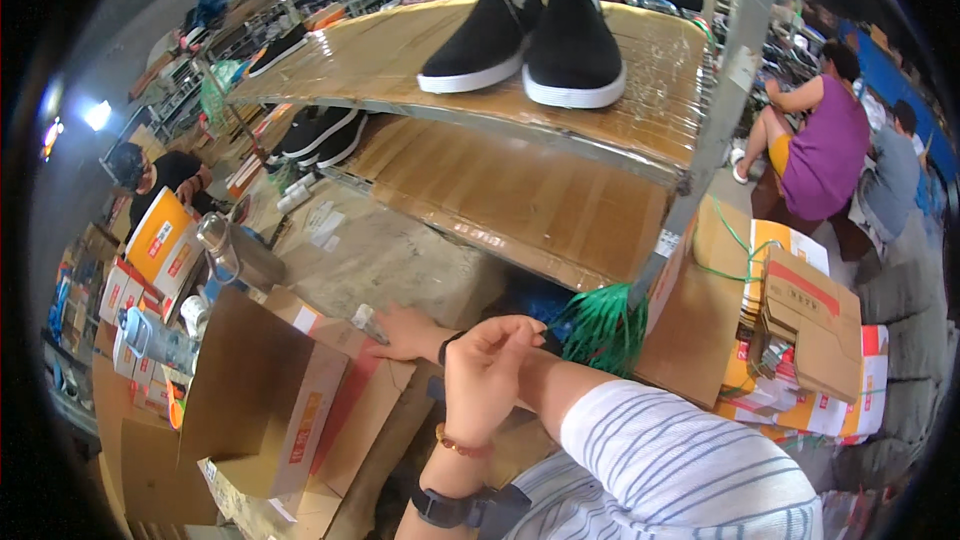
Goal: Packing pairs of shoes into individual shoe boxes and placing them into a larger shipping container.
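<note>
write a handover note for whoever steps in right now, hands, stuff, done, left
Right hand: reached across to the left, flat on the flap of an open cardboard box, fingertips by a small pale item; holds nothing.
Left hand: empty, fingers curled on the right forearm.
Things: pair of black slip-on shoes on the top shelf, another black pair on the shelf below.
Done: box open.
Left: both pairs are on the shelves, none in hand; the box's inside is hidden.
</note>
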